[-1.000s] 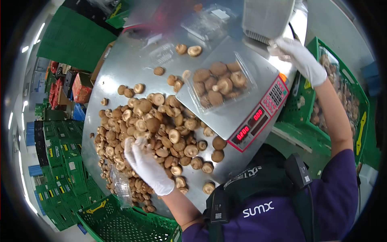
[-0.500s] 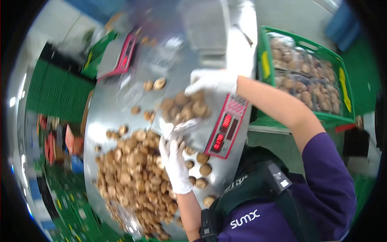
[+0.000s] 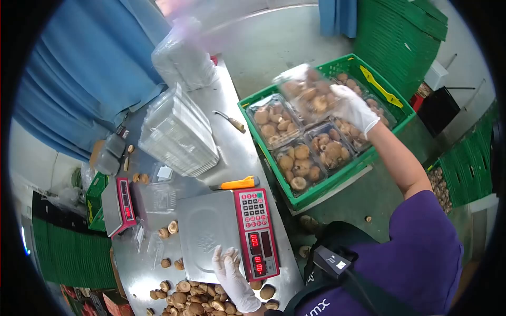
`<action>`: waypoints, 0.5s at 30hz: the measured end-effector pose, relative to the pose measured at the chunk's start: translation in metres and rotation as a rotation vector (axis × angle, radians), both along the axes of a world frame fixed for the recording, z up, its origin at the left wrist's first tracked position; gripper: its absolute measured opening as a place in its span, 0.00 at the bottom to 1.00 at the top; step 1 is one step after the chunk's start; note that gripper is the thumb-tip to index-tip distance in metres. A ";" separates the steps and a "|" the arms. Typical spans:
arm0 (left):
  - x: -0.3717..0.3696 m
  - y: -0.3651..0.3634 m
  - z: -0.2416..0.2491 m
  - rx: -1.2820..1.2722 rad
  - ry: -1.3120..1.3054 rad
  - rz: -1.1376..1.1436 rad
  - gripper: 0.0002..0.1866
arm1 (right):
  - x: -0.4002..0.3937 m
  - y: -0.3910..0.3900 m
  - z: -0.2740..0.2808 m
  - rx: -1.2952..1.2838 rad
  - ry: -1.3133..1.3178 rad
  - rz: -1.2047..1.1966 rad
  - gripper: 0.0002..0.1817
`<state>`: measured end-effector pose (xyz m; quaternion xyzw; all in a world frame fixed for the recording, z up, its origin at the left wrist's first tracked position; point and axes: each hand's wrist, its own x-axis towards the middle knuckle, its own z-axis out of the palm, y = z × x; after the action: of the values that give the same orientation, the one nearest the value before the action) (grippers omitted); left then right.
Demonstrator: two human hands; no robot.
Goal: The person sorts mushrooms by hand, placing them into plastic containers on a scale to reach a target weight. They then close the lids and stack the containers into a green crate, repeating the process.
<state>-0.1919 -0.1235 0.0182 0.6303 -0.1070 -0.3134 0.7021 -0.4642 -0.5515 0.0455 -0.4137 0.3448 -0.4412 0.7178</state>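
My right hand (image 3: 354, 109), in a white glove, grips the right end of a clear pack of brown mushrooms (image 3: 311, 97) above the green crate (image 3: 296, 203). The pack is slightly blurred and tilted over other filled packs (image 3: 301, 167) in the crate. My left hand (image 3: 233, 279), also gloved, is over the near edge of the scale (image 3: 208, 231), its fingers apart and holding nothing. Loose mushrooms (image 3: 195, 305) lie beside it on the metal table. No pack rests on the scale plate.
An orange cutter (image 3: 240, 183) lies behind the scale, and a knife (image 3: 230, 121) lies farther back. Stacked clear trays (image 3: 182, 137) stand on the table. A second scale (image 3: 120, 206) is at the left, with green crates (image 3: 63, 247) beyond.
The pack has gone from above the scale to over the green crate in my right hand. My left hand has let go of it. The view has swung toward the crate.
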 end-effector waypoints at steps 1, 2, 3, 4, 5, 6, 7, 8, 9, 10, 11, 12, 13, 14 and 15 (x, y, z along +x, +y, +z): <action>-0.002 -0.005 -0.001 0.020 0.022 0.014 0.22 | -0.009 -0.027 -0.018 0.039 0.009 -0.088 0.22; -0.007 -0.015 0.002 0.037 0.030 0.032 0.20 | -0.011 -0.028 -0.012 -0.004 0.137 -0.145 0.22; -0.008 -0.021 0.003 0.029 0.042 0.020 0.19 | -0.017 -0.050 -0.034 -0.026 0.086 -0.124 0.20; -0.009 -0.028 0.006 0.051 0.046 0.001 0.19 | -0.033 -0.094 -0.083 -0.040 0.087 -0.042 0.18; -0.009 -0.032 0.009 0.073 0.051 -0.010 0.18 | -0.024 -0.095 -0.089 -0.077 0.237 -0.036 0.17; -0.006 -0.032 0.003 0.068 0.057 -0.025 0.19 | -0.023 -0.102 -0.097 -0.167 0.521 0.039 0.21; -0.004 -0.034 0.000 0.068 0.065 -0.036 0.19 | -0.022 -0.103 -0.107 -0.400 0.884 0.038 0.25; -0.004 -0.037 0.000 0.101 0.048 -0.036 0.19 | -0.003 -0.089 -0.077 -0.682 1.330 0.015 0.27; -0.003 -0.039 0.001 0.135 0.031 -0.024 0.19 | 0.030 -0.061 -0.036 -0.942 1.516 -0.225 0.28; -0.003 -0.038 -0.002 0.130 0.016 -0.031 0.19 | 0.047 -0.079 -0.042 -1.123 1.425 -0.387 0.27; -0.002 -0.038 -0.009 0.146 -0.003 -0.037 0.19 | 0.074 -0.091 -0.037 -1.206 1.264 -0.399 0.23; -0.004 -0.040 -0.011 0.128 0.012 -0.011 0.19 | 0.111 -0.091 -0.022 -1.285 1.050 -0.295 0.17; -0.005 -0.039 -0.016 0.156 -0.024 -0.035 0.20 | 0.152 -0.080 -0.003 -1.403 0.847 -0.152 0.15; -0.007 -0.039 -0.021 0.140 -0.039 -0.046 0.20 | 0.189 -0.071 0.012 -1.512 0.801 -0.024 0.13; -0.009 -0.039 -0.016 0.166 -0.127 -0.084 0.20 | 0.233 -0.059 0.024 -1.628 0.727 0.113 0.11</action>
<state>-0.2012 -0.1622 0.0027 0.6999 -0.1515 -0.3097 0.6255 -0.2315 -0.6101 0.0690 -0.9258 0.1101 -0.3550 0.0686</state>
